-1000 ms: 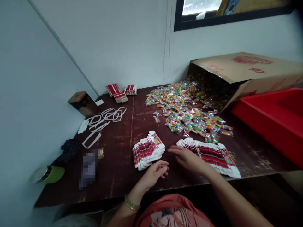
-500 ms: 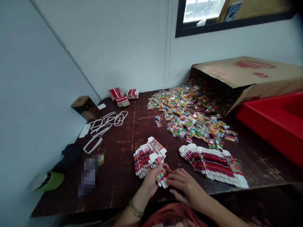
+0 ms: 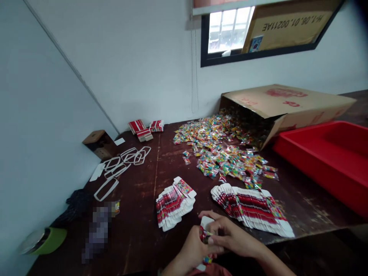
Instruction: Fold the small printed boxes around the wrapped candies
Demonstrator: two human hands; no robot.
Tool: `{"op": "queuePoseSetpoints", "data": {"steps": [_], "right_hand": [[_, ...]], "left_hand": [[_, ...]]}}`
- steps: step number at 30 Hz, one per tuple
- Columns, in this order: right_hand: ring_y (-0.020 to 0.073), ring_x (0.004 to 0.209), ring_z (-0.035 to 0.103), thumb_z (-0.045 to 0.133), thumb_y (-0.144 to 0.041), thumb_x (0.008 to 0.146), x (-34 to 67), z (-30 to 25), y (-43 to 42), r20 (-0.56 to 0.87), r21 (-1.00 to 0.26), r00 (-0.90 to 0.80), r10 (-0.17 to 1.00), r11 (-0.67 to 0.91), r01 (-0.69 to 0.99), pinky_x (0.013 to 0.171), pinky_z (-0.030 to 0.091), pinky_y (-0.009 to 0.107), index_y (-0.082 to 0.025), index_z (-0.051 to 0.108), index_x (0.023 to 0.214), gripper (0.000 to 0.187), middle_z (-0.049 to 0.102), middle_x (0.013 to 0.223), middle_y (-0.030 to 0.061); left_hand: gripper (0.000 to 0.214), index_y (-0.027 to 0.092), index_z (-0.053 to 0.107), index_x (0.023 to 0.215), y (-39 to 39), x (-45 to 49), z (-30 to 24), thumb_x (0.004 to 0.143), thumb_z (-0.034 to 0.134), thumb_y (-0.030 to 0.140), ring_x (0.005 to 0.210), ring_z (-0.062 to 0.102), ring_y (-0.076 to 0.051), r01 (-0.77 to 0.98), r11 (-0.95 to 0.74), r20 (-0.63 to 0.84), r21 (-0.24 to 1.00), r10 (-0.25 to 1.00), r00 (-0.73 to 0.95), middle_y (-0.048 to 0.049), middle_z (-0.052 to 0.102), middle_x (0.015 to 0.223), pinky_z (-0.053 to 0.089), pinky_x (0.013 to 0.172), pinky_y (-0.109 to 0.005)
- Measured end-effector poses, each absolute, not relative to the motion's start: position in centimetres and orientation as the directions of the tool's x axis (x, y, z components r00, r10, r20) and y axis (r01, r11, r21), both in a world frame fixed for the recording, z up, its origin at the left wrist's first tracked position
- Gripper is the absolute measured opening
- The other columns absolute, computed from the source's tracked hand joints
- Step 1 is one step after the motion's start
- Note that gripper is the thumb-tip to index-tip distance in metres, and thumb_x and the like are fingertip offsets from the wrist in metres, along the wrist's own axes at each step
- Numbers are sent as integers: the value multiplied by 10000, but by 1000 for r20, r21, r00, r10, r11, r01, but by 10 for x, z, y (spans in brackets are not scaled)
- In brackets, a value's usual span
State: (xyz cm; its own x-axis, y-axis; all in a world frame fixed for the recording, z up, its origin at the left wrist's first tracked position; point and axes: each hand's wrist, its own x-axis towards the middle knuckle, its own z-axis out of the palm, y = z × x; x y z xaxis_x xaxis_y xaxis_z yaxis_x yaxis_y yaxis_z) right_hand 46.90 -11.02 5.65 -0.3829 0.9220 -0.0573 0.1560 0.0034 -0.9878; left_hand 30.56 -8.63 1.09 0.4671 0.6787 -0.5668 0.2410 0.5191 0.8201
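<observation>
Close to my body, at the table's front edge, both hands are on a small printed candy carton (image 3: 206, 221) with white flaps. My left hand (image 3: 192, 245) is closed round its body. My right hand (image 3: 231, 234) has its fingers bent and pinching near the upper end of the carton, which they partly cover. Beyond my left hand lies a fanned stack of flat red-and-white cartons (image 3: 174, 205). Another, longer fanned stack of flat cartons (image 3: 254, 209) rests just past my right hand.
Small candy packets (image 3: 227, 159) spill from a tipped cardboard box (image 3: 287, 100). A red tray (image 3: 310, 157) stands right. On the left are white loop-shaped bands (image 3: 107, 188), a wooden box (image 3: 99, 145), a green-sided container (image 3: 53, 240) and bundled red cartons (image 3: 140, 130).
My hands have drawn the carton from beside the left stack towards my body. My right hand has closed on its upper end. The camera view has tilted up and shifted right.
</observation>
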Motion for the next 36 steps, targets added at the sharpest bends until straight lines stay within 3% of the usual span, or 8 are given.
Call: {"op": "queuePoseSetpoints", "data": {"steps": [5,8,12,17,22,28,32,36], "right_hand": [[186,802,585,506,-446,909,476,46,-119,-26,-929,-223,974,58,365,745,474,282,-196,635,717,341,584,833,44],[224,940,604,511,-442,907,476,34,-135,-15,-932,-122,992,30,361,834,483,313,-231,649,965,258,632,1001,74],[232,1085,579,565,-429,881,471,29,-154,-47,-979,20,999,-50,197,939,457,335,-266,443,1312,476,596,1204,93],[105,593,529,558,-500,870,467,31,-165,-309,-922,-64,949,-315,-227,559,467,227,-223,550,1178,415,620,841,17],[32,495,413,780,-383,691,471,18,-167,-474,-764,-245,846,-533,-363,456,383,163,-191,640,1029,414,595,793,-19],[113,651,529,650,-501,794,469,26,-156,-317,-939,-196,928,-336,-76,538,455,233,-154,718,822,355,569,877,40],[159,784,538,526,-453,902,463,40,-154,-138,-969,-122,983,-109,222,712,445,282,-157,721,664,427,569,826,55],[149,747,554,597,-437,858,467,38,-152,-190,-966,-156,969,-157,205,656,448,259,-179,768,787,317,598,867,58]], "left_hand": [[394,143,658,991,-88,296,19,688,730,385,937,574,-244,235,275,-361,932,742,565,-71,676,975,457,840,-332],[418,154,663,1073,-94,289,16,712,704,359,995,559,-263,231,260,-348,937,708,615,-76,673,1031,442,897,-355],[502,154,642,1142,-105,289,18,726,693,429,1011,564,-268,162,332,-360,929,718,595,-90,662,1088,443,904,-359],[405,107,683,972,-109,289,29,743,690,441,846,577,-213,180,256,-311,950,703,639,-77,681,919,448,802,-298],[451,96,696,886,-119,286,29,798,595,527,783,550,-186,227,327,-391,917,632,669,-51,661,813,432,738,-273],[312,109,691,863,-122,296,30,633,729,317,723,566,-179,-24,802,-601,597,466,649,-44,649,733,435,748,-307],[205,113,682,818,-122,301,26,650,659,228,683,564,-162,-125,883,-621,451,412,667,-37,639,707,419,747,-297],[268,115,681,921,-125,296,23,708,602,259,861,608,-225,-229,899,-533,373,410,740,-85,680,848,409,857,-346]]}}
